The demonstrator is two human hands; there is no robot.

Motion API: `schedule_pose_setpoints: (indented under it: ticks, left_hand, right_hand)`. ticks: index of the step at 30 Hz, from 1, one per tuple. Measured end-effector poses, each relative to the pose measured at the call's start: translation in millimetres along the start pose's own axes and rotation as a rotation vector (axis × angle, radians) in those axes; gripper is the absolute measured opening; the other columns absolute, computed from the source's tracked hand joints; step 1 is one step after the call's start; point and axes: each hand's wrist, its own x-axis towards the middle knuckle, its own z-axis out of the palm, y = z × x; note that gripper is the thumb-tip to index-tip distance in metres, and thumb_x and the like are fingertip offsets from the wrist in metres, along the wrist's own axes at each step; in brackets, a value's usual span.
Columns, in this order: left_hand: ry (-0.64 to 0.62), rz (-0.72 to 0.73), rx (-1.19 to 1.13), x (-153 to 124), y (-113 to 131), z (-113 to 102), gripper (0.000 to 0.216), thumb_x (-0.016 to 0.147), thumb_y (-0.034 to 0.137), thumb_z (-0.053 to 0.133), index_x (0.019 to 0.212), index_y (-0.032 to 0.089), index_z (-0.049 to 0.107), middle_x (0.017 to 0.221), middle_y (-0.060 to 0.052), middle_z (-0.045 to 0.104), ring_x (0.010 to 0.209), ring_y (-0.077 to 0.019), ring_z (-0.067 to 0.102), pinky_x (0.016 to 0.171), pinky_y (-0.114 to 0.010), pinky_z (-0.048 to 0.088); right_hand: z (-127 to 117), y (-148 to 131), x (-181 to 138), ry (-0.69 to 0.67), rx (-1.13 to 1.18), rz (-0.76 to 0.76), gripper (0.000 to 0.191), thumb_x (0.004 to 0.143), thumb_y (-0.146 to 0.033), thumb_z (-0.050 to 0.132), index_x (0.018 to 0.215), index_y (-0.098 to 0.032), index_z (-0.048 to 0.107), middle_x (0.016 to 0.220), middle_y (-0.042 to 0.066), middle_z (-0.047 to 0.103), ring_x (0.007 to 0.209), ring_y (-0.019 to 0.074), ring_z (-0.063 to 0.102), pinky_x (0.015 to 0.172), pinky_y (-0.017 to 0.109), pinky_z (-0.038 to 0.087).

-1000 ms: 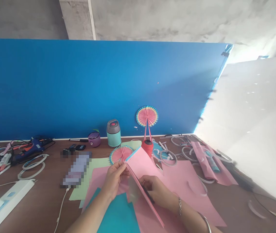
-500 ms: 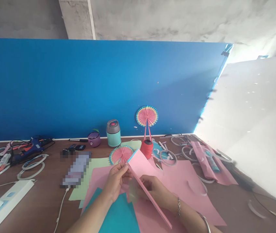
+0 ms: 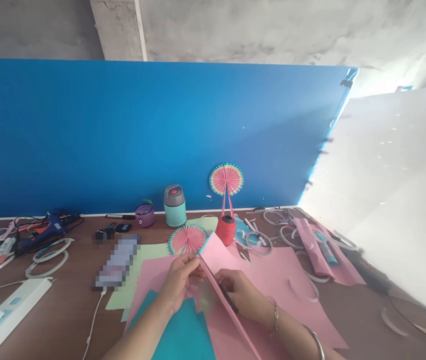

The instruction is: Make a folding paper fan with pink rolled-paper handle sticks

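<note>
My left hand [image 3: 183, 276] pinches the upper corner of a folded sheet of pink paper [image 3: 218, 250] between thumb and fingers. A narrow blue strip shows along the sheet's top edge, and its long folded edge slants down to the right. On the right side of that edge, my right hand [image 3: 238, 291] is closed around a slim dark tool [image 3: 228, 299] lying along the paper; its kind is not clear. Under both hands lie a teal sheet [image 3: 179, 330] and more pink sheets [image 3: 291, 300]. A pink pleated paper rosette [image 3: 187, 239] lies just beyond my left hand.
A red thread spool [image 3: 226, 231] stands behind the paper, below an upright pleated fan [image 3: 226, 179]. Behind are a teal jar [image 3: 175, 207] and a purple pot [image 3: 145, 215]. To the left lie a blurred phone [image 3: 117, 262], a power strip [image 3: 14, 312] and a glue gun [image 3: 50, 227].
The dark tool in my right hand now shows along the folded edge. The pink paper has tipped to a steeper angle. My left hand keeps its pinch in nearly the same place.
</note>
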Motion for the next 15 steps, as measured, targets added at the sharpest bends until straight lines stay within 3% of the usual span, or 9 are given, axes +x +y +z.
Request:
schedule_pose_setpoints:
  ticks: [7,15]
  left_hand:
    - [-0.004,0.000,-0.007,1,0,-1,0.030,0.061,0.037,0.077,0.067,0.014,0.059,0.061,0.000,0.063,0.055,-0.0102,0.059,0.053,-0.020,0.045]
    - [-0.045,-0.037,-0.002,1,-2,-3,0.026,0.065,0.035,0.075,0.069,0.015,0.059,0.060,-0.001,0.065,0.053,-0.0103,0.059,0.052,-0.019,0.044]
  right_hand:
    - [-4,1,0,0.004,-0.091,0.023,0.023,0.058,-0.011,0.045,0.075,-0.014,0.061,0.048,-0.008,0.044,0.041,0.0048,0.035,0.039,0.017,0.026]
    - [-3,7,3,-0.017,-0.025,0.014,0.019,0.065,-0.015,0.053,0.081,-0.015,0.062,0.049,-0.008,0.047,0.040,0.0044,0.035,0.039,0.018,0.026]
